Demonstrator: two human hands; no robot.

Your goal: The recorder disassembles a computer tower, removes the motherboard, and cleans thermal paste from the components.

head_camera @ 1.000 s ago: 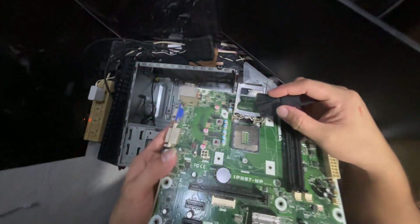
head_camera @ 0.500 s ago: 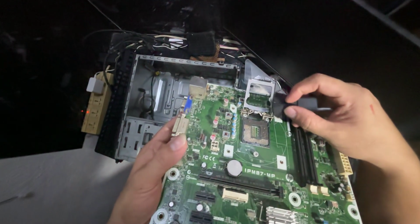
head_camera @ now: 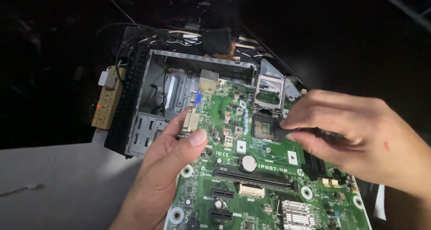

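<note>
Your left hand (head_camera: 173,160) grips the left edge of the green motherboard (head_camera: 251,167), thumb pressed flat on top just below the white port connector (head_camera: 191,121) and fingers wrapped under the board. The board lies tilted across the open metal computer case (head_camera: 179,88), its far end inside the case and its near end reaching toward you over the pale bench (head_camera: 58,185).

Your right hand (head_camera: 354,135) is closed in a pinch on a small black brush-like tool (head_camera: 287,132); what exactly it is cannot be told, since your fingers cover most of it. Its tip rests at the right edge of the open processor socket (head_camera: 264,126), whose metal retention frame (head_camera: 269,91) stands lifted just behind. The round silver coin battery (head_camera: 248,163) sits near the socket, toward you, and the long black expansion slot (head_camera: 256,178) runs just below the battery.

A beige power strip (head_camera: 107,102) with a small red light lies beside the case on its left, and a bundle of cables (head_camera: 179,36) runs along the case's far edge.
</note>
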